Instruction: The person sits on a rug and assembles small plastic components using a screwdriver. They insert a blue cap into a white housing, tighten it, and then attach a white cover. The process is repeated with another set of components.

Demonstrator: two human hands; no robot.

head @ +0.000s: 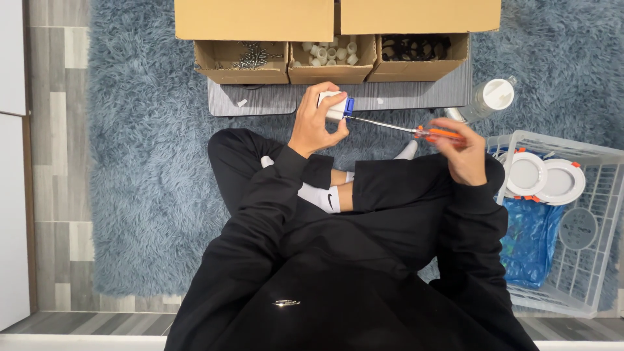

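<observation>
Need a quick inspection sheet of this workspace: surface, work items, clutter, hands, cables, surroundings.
Surface: blue shaggy rug on grey plank floor; grey board lies on the rug ahead of the person.
Work items: small white block with a blue part; screwdriver with orange handle, tip at the blue part.
Clutter: three open cardboard boxes holding screws, white pieces and black parts; white-capped bottle; white basket with round white lamps and a blue bag.
Hands: left hand grips the block; right hand holds the screwdriver handle.
Cables: nothing seen.
Surroundings: white panel at the left edge; person sits cross-legged in black clothes.
</observation>
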